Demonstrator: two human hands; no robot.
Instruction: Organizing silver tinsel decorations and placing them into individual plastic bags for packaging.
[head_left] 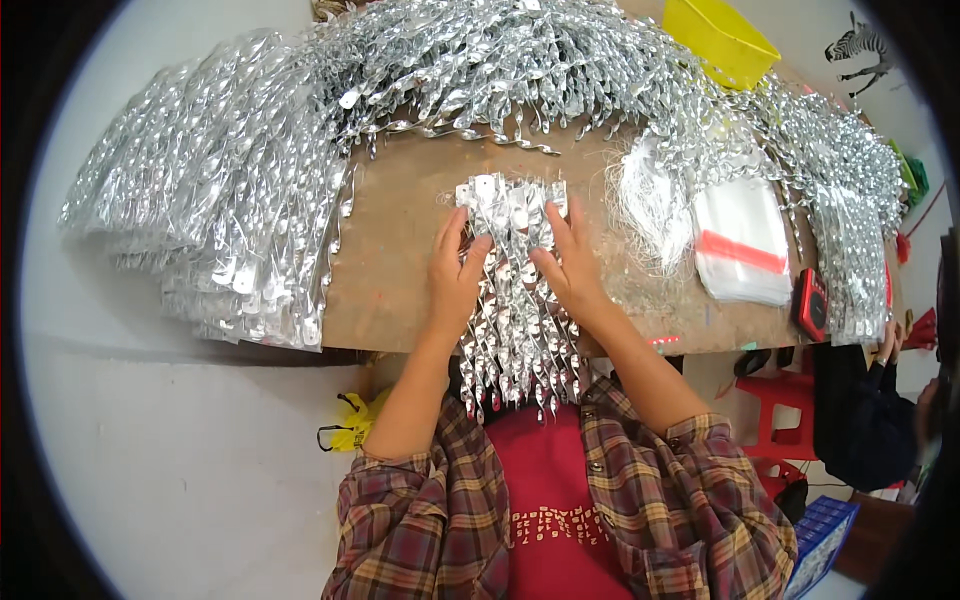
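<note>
1. Well left of both hands, bagged silver spirals [215, 210] lie overlapped in a thick fan over the table's edge.
2. The left hand [455, 275] lies flat, fingers spread, pressing the left side of a bundle of silver spiral strips [515, 300].
3. That bundle sits between the hands on the brown tabletop [400, 230]; its lower ends hang past the near edge.
4. The right hand [570, 265] rests open on the bundle's right side, gripping nothing.
5. Right of it lie loose white threads [645, 205], then a stack of clear bags [742, 240].
6. Farther right sits a small red device [811, 303].
7. A yellow bin [720, 38] stands beyond, up right.
</note>
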